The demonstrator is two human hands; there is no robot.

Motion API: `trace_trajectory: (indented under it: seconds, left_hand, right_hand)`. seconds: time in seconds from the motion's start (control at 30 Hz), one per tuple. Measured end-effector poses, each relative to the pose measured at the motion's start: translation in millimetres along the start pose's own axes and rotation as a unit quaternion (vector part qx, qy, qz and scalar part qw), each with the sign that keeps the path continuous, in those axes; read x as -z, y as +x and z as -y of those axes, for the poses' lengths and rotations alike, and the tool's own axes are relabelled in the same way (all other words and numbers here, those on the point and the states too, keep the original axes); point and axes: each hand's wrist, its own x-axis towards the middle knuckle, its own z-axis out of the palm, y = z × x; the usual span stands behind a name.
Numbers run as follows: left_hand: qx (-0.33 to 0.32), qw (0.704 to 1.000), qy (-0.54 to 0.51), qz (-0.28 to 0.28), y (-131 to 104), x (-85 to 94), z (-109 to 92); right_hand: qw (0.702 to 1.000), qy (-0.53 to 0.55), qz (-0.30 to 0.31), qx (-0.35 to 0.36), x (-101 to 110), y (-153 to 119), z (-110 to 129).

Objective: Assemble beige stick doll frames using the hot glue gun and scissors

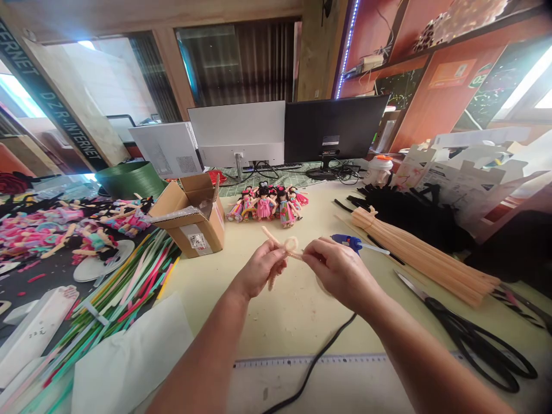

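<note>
My left hand (261, 267) and my right hand (338, 270) meet above the middle of the pale table (297, 313). Between them they pinch a peach-coloured pipe cleaner (288, 245) bent into a small loop, one end sticking up to the left and another part hanging below my left hand. A bundle of the same peach pipe cleaners (425, 256) lies to the right. A blue glue gun (351, 242) rests just behind my right hand.
Small finished dolls (269, 204) stand at the back centre, more dolls (64, 227) lie at left. A cardboard box (192, 218), coloured pipe cleaners (129, 279), black scissors (470, 333), a ruler (310, 361), a black cable (319, 353) and monitors (332, 129) surround the work spot.
</note>
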Motion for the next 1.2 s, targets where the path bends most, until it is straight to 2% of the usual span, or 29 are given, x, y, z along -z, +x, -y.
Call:
trace_trajectory:
  seconds: [0.17,0.33,0.7,1.03,1.2]
  left_hand:
    - [0.007,0.999,0.032,-0.003,-2,0.2,-1]
    - [0.024,0.994,0.097,-0.049,-2,-0.7,0]
    - [-0.099,0.971,0.174,-0.131,3,-3.3,4]
    - [-0.072,0.984,0.107,-0.126,3,-6.6,4]
    - [-0.065,0.985,0.106,-0.120,2,-8.0,3]
  right_hand:
    - [0.999,0.007,0.031,0.006,2,5,-8]
    - [0.998,0.029,0.048,0.010,1,9,-13]
    - [0.999,0.044,0.031,0.004,-7,7,-17]
    - [0.998,0.052,0.014,-0.017,-9,9,-16]
    - [0.998,0.048,0.010,-0.039,-9,9,-17]
